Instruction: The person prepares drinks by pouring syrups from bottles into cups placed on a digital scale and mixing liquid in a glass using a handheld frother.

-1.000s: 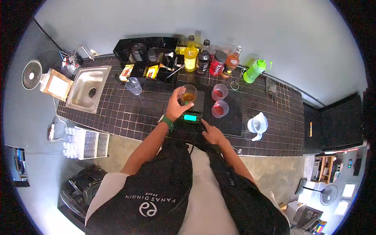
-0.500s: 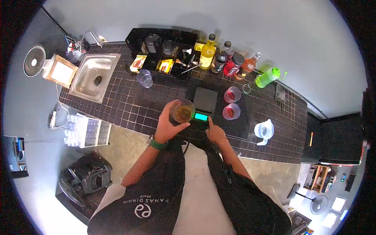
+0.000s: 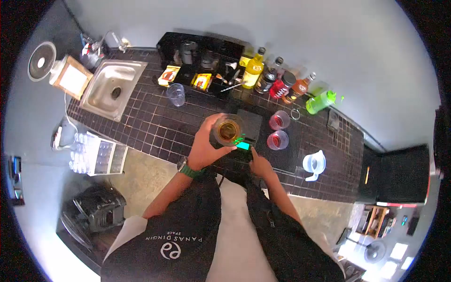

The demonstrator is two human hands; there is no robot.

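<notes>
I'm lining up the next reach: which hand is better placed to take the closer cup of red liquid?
Likely the right hand: it seems empty, sits beside the lit display and is nearer the cup of red liquid. The left hand is holding the cup of amber liquid.

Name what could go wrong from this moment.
Spill: the left hand holds the cup of amber liquid over part of the scale; a tilt might wet it.

Mispress: the right hand points a finger beside the lit display; it could hit the wrong control.

Knock: two cups of red liquid stand close by and might get bumped.
</notes>
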